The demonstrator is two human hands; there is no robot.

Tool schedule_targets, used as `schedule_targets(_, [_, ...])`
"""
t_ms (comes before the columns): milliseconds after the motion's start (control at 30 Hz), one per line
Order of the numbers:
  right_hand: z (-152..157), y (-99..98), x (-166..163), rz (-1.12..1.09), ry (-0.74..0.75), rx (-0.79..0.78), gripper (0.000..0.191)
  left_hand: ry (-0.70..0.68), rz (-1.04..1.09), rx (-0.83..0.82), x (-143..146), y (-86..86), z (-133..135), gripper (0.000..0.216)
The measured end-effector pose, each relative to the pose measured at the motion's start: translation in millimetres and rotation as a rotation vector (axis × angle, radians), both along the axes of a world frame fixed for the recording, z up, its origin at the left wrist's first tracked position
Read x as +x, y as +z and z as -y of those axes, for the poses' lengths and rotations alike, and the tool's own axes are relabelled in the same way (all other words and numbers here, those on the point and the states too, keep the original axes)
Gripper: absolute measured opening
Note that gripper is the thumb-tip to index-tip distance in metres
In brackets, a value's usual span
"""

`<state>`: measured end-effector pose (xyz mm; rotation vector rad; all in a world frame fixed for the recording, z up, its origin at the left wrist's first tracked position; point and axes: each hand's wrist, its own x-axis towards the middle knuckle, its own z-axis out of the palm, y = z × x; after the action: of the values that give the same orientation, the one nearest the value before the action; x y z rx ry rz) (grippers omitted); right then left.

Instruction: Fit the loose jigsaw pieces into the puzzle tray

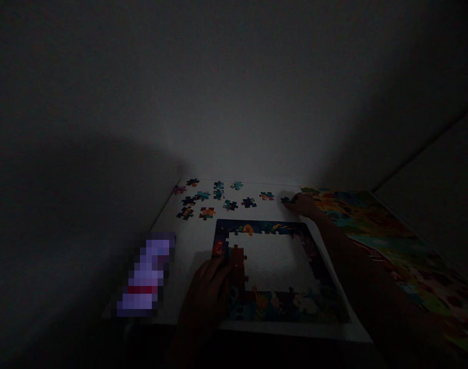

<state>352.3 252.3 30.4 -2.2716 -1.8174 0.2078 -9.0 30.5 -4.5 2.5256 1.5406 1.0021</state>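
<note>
Loose pieces [218, 197] beside puzzle frame [272, 266]

Dim room: a plain pale wall [234, 102] rises behind a white rectangular worktop [195, 241]; weak light falls only near the centre.

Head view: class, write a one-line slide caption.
Dim table: left hand on puzzle frame, right hand at a loose piece.

Probably a dim home room, jigsaw puzzle [274, 266] on white table [195, 241], bare wall
</note>
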Motion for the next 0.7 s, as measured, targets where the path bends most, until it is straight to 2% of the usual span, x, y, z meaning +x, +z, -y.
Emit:
schedule_targets(67, [5, 9.6, -4, -0.158, -0.048, -0.008, 0.030, -0.002, -0.001, -0.016, 0, 0.7, 1, 0.033])
schedule_targets(133, [19, 18.2, -23, -0.408, -0.012, 0.021, 0.026, 0.001, -0.002, -0.026, 0, 1.2, 1, 0.034])
schedule_targets(200, [41, 20.7, -57, -0.731, 0.162, 0.022, 0.027, -0.004, -0.003, -0.026, 0, 1.8, 1, 0.033])
schedule_targets(267, [65, 14.7, -98, -1.042, 0.455, -0.133, 0.036, -0.013, -0.005, -0.020, 1, 2.8, 0, 0.033])
schedule_targets(300, [76, 9.1, -118, -1.127, 0.574, -0.207, 0.038, -0.015, -0.005, -0.020, 1, 3.6, 0, 0.033])
schedule_targets(333, [84, 2.8, -136, -1.163, 0.643, -0.268, 0.036, -0.014, -0.004, -0.022, 2, 4.4, 0, 0.032])
schedule_targets(433, [96, -13.7, -166, -1.111, 0.656, -0.174, 0.028, 0.000, 0.012, -0.040, 3, 6.6, 1, 0.032])
schedule_targets(533, [95, -20.2, -166, -0.984, 0.610, -0.078, 0.025, 0.000, 0.027, -0.051, 4, 7.0, 2, 0.031])
schedule_targets(700, [91, -24.0, -154, -0.947, 0.576, -0.061, 0.029, 0.001, 0.032, -0.057, 4, 9.1, 1, 0.031])
